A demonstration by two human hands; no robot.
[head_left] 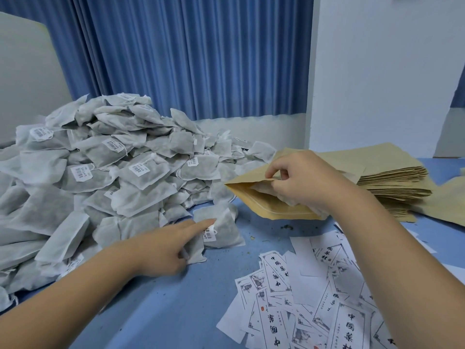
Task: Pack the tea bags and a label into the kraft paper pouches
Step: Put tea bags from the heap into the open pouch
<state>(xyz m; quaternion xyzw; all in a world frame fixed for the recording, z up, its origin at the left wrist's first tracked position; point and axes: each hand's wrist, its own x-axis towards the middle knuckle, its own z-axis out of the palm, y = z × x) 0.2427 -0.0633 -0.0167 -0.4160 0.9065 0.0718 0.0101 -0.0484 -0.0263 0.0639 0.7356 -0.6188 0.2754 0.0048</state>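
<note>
Seen from the head camera: on the blue bench (163, 311), the right hand (299, 180) pinches the upper lip of an open brown kraft paper pouch (264, 207) beside a heap of white mesh tea bags (100, 159). The left hand (171, 245) lays a straight forefinger on one loose white tea bag (224, 233); whether it grips cannot be told. Printed white paper labels (314, 298) lie near.
</note>
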